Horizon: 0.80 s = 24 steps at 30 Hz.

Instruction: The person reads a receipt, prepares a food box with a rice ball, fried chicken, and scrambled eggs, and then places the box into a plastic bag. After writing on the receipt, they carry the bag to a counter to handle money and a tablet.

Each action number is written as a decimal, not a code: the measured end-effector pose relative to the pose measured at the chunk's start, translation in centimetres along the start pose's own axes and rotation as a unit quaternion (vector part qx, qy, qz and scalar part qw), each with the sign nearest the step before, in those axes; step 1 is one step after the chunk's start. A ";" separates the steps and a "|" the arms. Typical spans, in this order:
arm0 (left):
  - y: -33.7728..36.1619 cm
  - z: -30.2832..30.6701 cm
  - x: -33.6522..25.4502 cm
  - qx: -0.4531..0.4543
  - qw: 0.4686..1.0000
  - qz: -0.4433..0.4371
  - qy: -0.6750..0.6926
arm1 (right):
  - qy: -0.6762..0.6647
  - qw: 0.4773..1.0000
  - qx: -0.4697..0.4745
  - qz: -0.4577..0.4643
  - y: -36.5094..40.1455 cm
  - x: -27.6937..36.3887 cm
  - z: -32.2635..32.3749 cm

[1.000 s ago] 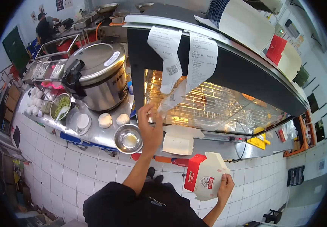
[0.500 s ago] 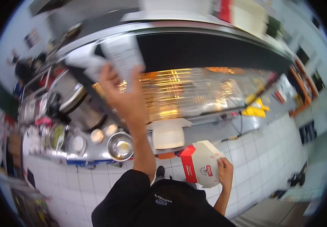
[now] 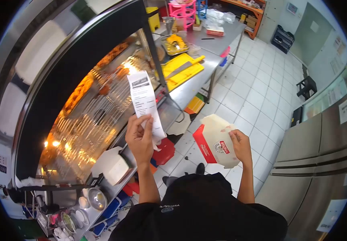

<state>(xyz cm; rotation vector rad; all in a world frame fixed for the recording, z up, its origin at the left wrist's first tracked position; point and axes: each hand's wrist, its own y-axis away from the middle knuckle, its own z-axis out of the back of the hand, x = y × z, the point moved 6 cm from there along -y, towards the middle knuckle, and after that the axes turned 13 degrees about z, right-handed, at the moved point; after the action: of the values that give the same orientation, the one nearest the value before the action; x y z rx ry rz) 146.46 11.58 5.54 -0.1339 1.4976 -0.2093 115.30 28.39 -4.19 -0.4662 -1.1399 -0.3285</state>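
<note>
A long printed paper receipt (image 3: 143, 100) is pinched between the thumb and fingers of my left hand (image 3: 140, 134), held up in front of the glass warming cabinet. My right hand (image 3: 241, 146) grips the right edge of a flattened red and cream cardboard food box (image 3: 215, 142), its printed logo facing up, above the tiled floor. Left of my left forearm, an open cream box (image 3: 115, 166) rests on the steel ledge below the cabinet. Behind the cabinet's glass (image 3: 97, 108), trays of orange-brown food (image 3: 79, 94) sit under bright lights.
Farther ahead, a steel table (image 3: 205, 46) carries a yellow cutting board (image 3: 181, 72) with a knife (image 3: 179, 70) on it. A metal bowl (image 3: 97, 199) stands at the lower left. To the right are tall steel refrigerators (image 3: 318, 160); a black stool (image 3: 306, 86) stands beyond.
My view has turned to the right. My left hand has brought the receipt away from the top of the cabinet and nearer the box. My right hand still grips the flattened box.
</note>
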 end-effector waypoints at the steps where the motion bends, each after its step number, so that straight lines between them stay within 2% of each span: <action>1: -0.3 -1.8 -0.3 0.001 1.000 0.005 0.006 | 0.027 0.999 -0.024 0.005 -0.7 -1.3 1.5; 4: -2.2 -8.8 -0.9 0.037 0.997 0.018 0.065 | 0.051 0.997 -0.048 -0.016 -4.5 -4.5 5.1; 6: -3.0 -11.4 -0.7 0.052 0.995 0.026 0.080 | 0.051 0.997 -0.056 -0.025 -6.5 -6.1 4.6; 8: -4.4 -13.7 2.5 0.086 0.992 0.055 0.071 | 0.058 0.996 -0.064 -0.035 -9.6 -6.7 4.5; 9: -5.0 -15.5 4.4 0.093 0.993 0.007 -0.075 | 0.045 0.995 -0.082 -0.028 -11.3 -6.6 4.3; 10: -5.6 -17.4 6.2 0.100 0.970 -0.042 -0.219 | 0.032 0.994 -0.101 -0.022 -13.1 -6.7 4.1; 11: -6.2 -20.1 7.8 0.142 0.963 -0.009 -0.227 | 0.031 0.993 -0.113 -0.004 -15.0 -7.0 3.8; 13: -7.2 -26.0 9.3 0.190 0.950 0.000 -0.246 | 0.005 0.992 -0.125 -0.004 -18.9 -6.7 3.1; 14: -8.5 -28.7 9.8 0.236 0.942 0.060 -0.232 | -0.021 0.990 -0.138 -0.003 -21.2 -6.8 3.2; 17: -14.1 -35.4 10.5 0.238 0.946 0.024 -0.221 | -0.051 0.990 -0.130 0.037 -28.9 -6.8 3.5; 18: -15.8 -37.7 11.0 0.281 0.945 0.035 -0.166 | -0.082 0.988 -0.117 0.064 -31.1 -6.1 3.6; 19: -17.7 -39.8 11.5 0.317 0.941 0.038 -0.113 | -0.067 0.991 -0.098 0.065 -33.3 -6.0 3.5; 20: -20.1 -41.5 12.1 0.316 0.942 0.029 -0.109 | -0.066 0.990 -0.101 0.074 -36.0 -5.5 3.5; 22: -23.5 -44.9 13.6 0.367 0.921 0.099 0.080 | 0.016 0.994 -0.037 0.101 -40.5 -4.6 3.5; 24: -26.5 -46.8 14.3 0.392 0.913 0.091 0.066 | 0.028 0.995 -0.035 0.093 -44.1 -6.8 3.8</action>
<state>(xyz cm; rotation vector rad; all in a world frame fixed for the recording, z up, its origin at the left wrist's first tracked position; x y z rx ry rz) 99.23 -15.51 -5.97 0.6750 1.4460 -0.6598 88.61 -7.44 -0.95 -0.6174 -1.0242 -0.2183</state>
